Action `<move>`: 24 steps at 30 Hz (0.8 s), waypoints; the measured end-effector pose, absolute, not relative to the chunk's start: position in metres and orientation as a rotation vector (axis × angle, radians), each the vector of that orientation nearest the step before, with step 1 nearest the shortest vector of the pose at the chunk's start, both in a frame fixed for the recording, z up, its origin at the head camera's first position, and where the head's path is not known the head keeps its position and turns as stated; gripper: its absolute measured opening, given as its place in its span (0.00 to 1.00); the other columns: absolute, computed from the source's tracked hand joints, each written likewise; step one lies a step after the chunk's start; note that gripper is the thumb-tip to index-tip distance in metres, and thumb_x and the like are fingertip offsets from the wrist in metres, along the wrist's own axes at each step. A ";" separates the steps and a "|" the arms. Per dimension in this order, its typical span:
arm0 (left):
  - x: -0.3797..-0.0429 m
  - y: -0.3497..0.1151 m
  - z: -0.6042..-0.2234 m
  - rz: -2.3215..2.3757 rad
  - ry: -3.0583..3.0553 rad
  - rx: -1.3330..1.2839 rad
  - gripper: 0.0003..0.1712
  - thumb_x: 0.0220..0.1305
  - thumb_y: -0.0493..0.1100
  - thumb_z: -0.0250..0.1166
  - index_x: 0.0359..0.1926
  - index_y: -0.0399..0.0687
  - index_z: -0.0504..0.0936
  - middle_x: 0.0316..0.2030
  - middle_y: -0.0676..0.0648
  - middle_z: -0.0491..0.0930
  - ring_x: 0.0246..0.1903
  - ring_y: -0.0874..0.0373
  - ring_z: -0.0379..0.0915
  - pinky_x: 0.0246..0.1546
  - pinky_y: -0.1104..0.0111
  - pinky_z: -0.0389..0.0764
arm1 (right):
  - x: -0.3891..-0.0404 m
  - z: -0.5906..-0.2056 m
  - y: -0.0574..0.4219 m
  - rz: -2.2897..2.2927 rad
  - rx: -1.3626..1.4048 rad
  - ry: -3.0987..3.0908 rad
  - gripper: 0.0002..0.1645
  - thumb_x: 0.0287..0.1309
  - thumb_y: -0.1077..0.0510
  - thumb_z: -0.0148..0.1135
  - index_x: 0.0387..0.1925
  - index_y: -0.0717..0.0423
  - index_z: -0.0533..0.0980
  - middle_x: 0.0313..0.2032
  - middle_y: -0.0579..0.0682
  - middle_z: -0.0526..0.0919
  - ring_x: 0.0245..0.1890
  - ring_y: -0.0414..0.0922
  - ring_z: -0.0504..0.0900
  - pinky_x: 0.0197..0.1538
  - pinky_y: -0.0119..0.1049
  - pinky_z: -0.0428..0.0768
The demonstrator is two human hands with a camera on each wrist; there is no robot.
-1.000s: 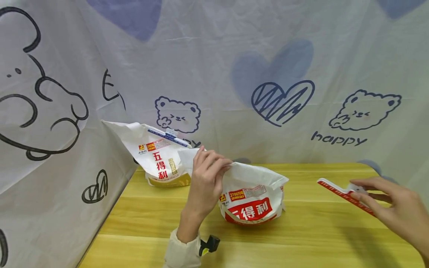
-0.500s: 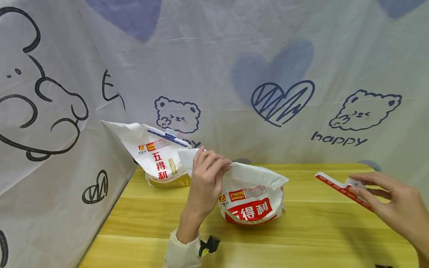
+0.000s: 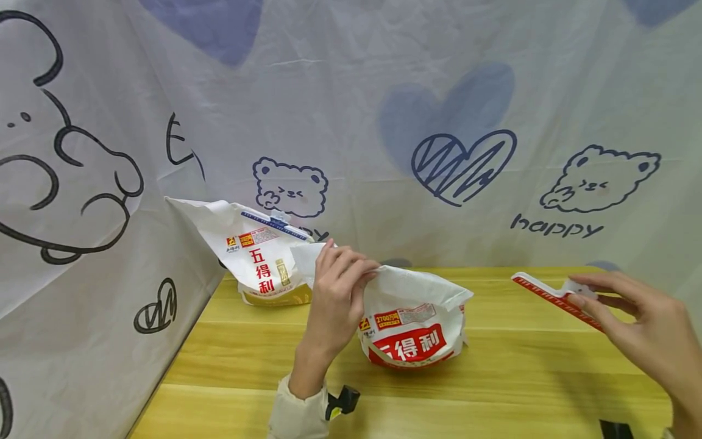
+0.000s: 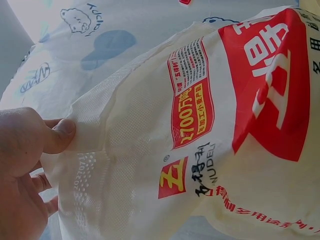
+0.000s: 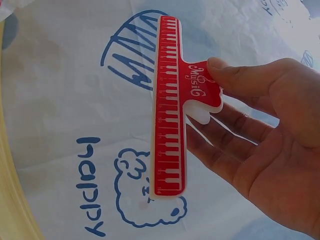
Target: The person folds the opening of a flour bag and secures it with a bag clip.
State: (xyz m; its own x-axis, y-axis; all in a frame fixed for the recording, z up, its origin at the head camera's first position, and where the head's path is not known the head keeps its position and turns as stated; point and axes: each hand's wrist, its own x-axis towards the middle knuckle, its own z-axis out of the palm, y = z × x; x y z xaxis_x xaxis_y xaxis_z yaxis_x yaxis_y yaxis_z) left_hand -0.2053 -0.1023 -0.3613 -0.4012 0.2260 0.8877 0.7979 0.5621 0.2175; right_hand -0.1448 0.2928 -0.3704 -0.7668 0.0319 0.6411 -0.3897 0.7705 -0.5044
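Note:
My left hand [image 3: 339, 299] pinches the folded top edge of a white flour bag [image 3: 414, 317] with a red label, which stands on the table. In the left wrist view, the thumb presses on the flour bag's [image 4: 125, 135] upper corner. Off to the right and apart from the bag, my right hand [image 3: 641, 323] holds a long red and white bag clip [image 3: 554, 299] by its grip tab. The right wrist view shows the bag clip's [image 5: 170, 115] piano-key pattern, with the thumb on the tab and fingers behind.
A second white flour bag [image 3: 263, 262] with a gold base stands behind on the left, a blue clip [image 3: 276, 225] across its top. Printed cloth [image 3: 351, 122] hangs behind and left of the wooden table [image 3: 521, 378].
My right hand has moved slightly left and up with the bag clip. The left hand and the flour bag have stayed still.

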 end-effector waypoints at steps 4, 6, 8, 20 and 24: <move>-0.205 -0.103 -0.361 -0.817 -1.920 -0.826 0.03 0.65 0.33 0.68 0.38 0.43 0.87 0.37 0.48 0.83 0.47 0.50 0.74 0.74 0.45 0.54 | -0.147 -0.368 0.290 0.854 0.248 -2.306 0.22 0.54 0.74 0.72 0.51 0.64 0.83 0.45 0.49 0.81 0.44 0.21 0.71 0.46 0.08 0.68; -0.205 -0.103 -0.362 -0.818 -1.923 -0.827 0.03 0.66 0.33 0.68 0.38 0.43 0.87 0.37 0.48 0.83 0.47 0.50 0.74 0.75 0.45 0.54 | -0.147 -0.367 0.289 0.872 0.256 -2.286 0.21 0.53 0.75 0.72 0.50 0.64 0.83 0.45 0.46 0.81 0.44 0.23 0.72 0.47 0.08 0.68; -0.205 -0.103 -0.362 -0.818 -1.926 -0.827 0.03 0.66 0.33 0.68 0.38 0.43 0.87 0.37 0.48 0.83 0.47 0.50 0.74 0.75 0.46 0.54 | -0.148 -0.365 0.289 0.899 0.275 -2.258 0.22 0.52 0.77 0.72 0.49 0.65 0.83 0.45 0.40 0.81 0.43 0.25 0.73 0.47 0.09 0.69; -0.204 -0.104 -0.362 -0.817 -1.931 -0.821 0.04 0.66 0.33 0.68 0.39 0.43 0.87 0.38 0.48 0.83 0.48 0.50 0.74 0.75 0.46 0.54 | -0.147 -0.364 0.290 0.931 0.296 -2.246 0.23 0.51 0.80 0.69 0.50 0.68 0.82 0.47 0.51 0.82 0.46 0.27 0.74 0.47 0.10 0.71; -0.205 -0.103 -0.362 -0.817 -1.927 -0.826 0.04 0.66 0.33 0.68 0.38 0.43 0.87 0.38 0.48 0.83 0.47 0.50 0.74 0.75 0.46 0.54 | -0.145 -0.365 0.293 0.936 0.321 -2.240 0.22 0.51 0.82 0.68 0.49 0.68 0.82 0.48 0.39 0.80 0.48 0.26 0.74 0.48 0.10 0.70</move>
